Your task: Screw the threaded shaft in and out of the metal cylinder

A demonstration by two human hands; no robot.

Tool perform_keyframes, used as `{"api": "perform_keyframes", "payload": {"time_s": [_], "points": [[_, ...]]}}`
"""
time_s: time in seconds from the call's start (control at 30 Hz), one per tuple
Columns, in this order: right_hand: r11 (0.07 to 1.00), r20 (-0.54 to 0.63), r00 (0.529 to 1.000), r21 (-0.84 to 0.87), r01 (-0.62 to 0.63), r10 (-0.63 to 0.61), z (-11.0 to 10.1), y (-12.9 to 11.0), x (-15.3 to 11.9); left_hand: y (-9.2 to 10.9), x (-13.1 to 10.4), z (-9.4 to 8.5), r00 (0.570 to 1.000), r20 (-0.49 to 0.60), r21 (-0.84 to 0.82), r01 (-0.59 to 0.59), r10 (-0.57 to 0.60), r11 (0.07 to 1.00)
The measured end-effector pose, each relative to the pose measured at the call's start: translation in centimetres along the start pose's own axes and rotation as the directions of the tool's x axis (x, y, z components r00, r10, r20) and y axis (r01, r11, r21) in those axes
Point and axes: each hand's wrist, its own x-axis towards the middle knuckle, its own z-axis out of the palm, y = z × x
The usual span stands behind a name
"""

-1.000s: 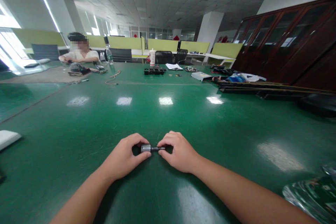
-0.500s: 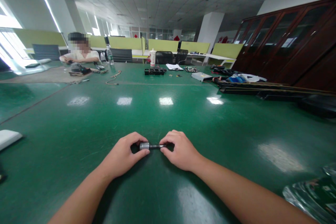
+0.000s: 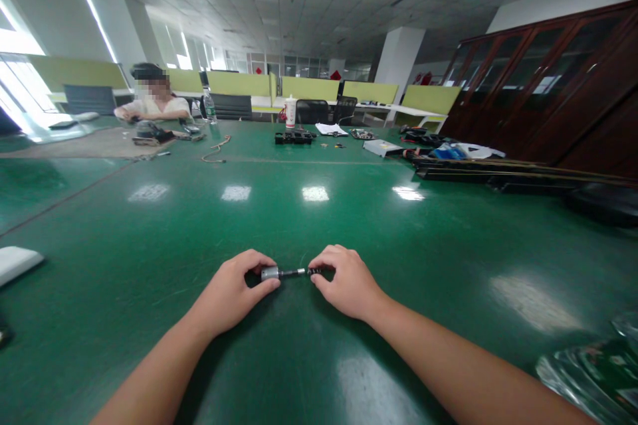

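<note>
My left hand [image 3: 230, 295] is closed on a short silver cylinder [image 3: 270, 273], pinched between thumb and fingers. A thin dark shaft with a bright metal tip [image 3: 300, 271] sticks out of it to the right. Facing it, my right hand [image 3: 347, 284] pinches a small black ridged piece [image 3: 313, 271], spring-like in look, partly hidden by the fingers. A narrow gap separates the metal tip from the black piece, and the two are roughly in line. Both hands are low over the green table [image 3: 279, 212].
A clear plastic bottle [image 3: 593, 372] lies at the near right, and a white object [image 3: 17, 264] at the left edge. Farther back are a black device [image 3: 294, 137], a white bottle [image 3: 290, 111] and long black strips [image 3: 453, 169]. Another person [image 3: 154, 103] sits at the far left.
The black piece and the shaft tip have come apart. My right hand has shifted slightly right with the black piece, my left slightly left with the cylinder.
</note>
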Motion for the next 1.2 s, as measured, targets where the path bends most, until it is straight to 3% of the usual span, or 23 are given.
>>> {"api": "perform_keyframes", "payload": {"time_s": [0.23, 0.53, 0.87, 1.2], "points": [[0.999, -0.004, 1.000, 0.044, 0.029, -0.029, 0.3, -0.1, 0.0, 0.0, 0.0, 0.0, 1.000, 0.019, -0.010, -0.009, 0.009, 1.000], [0.961, 0.078, 0.986, 0.246, 0.123, -0.146, 0.7, -0.8, -0.4, 1.7, -0.4, 0.8, 0.990, 0.101, -0.071, -0.096, 0.103, 0.993], [0.954, 0.074, 0.970, 0.211, 0.213, -0.233, 0.9, -0.6, -0.4, 1.4, -0.2, 0.8, 0.993, 0.110, -0.073, -0.042, 0.049, 0.996], [0.949, 0.092, 0.958, 0.189, 0.252, -0.272, 1.1, -0.4, -0.4, 1.4, -0.4, 0.7, 0.990, 0.119, -0.075, -0.067, 0.076, 0.995]]}}
